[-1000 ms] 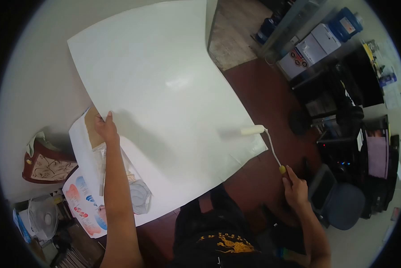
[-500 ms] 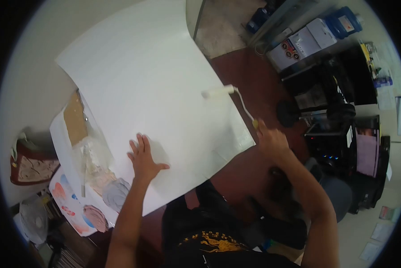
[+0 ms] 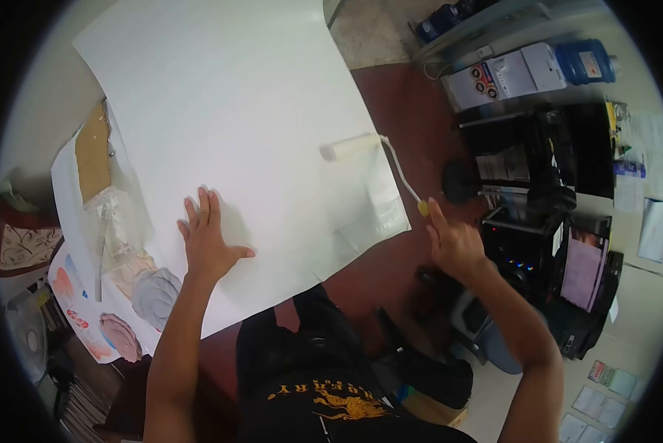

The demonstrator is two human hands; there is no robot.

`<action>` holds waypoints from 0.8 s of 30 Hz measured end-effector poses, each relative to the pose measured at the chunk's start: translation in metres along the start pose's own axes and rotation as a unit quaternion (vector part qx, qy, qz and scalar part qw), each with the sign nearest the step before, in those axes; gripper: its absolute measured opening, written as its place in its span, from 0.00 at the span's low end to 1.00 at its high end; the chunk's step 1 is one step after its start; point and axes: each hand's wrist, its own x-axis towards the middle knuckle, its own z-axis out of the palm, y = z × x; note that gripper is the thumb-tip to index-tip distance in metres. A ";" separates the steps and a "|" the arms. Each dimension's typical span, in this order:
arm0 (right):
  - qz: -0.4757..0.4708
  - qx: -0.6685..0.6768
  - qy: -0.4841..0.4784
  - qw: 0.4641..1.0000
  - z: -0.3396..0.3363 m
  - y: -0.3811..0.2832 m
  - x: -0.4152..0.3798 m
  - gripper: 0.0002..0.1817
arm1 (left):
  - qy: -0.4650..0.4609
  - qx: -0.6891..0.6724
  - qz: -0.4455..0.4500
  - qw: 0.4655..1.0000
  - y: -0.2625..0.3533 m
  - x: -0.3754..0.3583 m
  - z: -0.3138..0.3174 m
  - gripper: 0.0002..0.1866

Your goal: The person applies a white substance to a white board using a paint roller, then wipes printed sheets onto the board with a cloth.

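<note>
A large white sheet [image 3: 235, 111] lies spread over a work surface. My left hand [image 3: 207, 240] presses flat on the sheet's near part, fingers spread. My right hand [image 3: 453, 240] grips the yellow handle end of a small paint roller [image 3: 351, 146]. The roller's white sleeve rests on the sheet near its right edge, and its thin bent wire runs back to my hand.
Printed posters and a plastic bag [image 3: 117, 244] stick out from under the sheet at the left. A red-brown floor [image 3: 413, 111] lies to the right. Beyond it stand a water dispenser with a blue bottle [image 3: 538, 66], dark equipment [image 3: 538, 221] and a grey chair.
The roller slid up and left from the sheet's right corner onto the sheet. My left hand left the sheet's left edge and now lies flat on its near part.
</note>
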 end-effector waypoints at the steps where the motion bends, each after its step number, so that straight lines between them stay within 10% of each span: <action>1: 0.003 0.012 -0.010 1.000 0.003 0.001 -0.014 0.31 | 0.012 -0.007 0.010 1.000 -0.003 0.001 0.002 0.74; 5: 0.029 0.077 -0.047 0.996 0.013 -0.003 -0.109 0.34 | 0.041 -0.037 0.023 0.998 -0.012 -0.003 0.012 0.75; 24: 0.209 0.154 -0.014 0.965 0.022 -0.196 -0.082 0.34 | 0.094 -0.162 0.073 0.980 -0.033 -0.006 0.023 0.74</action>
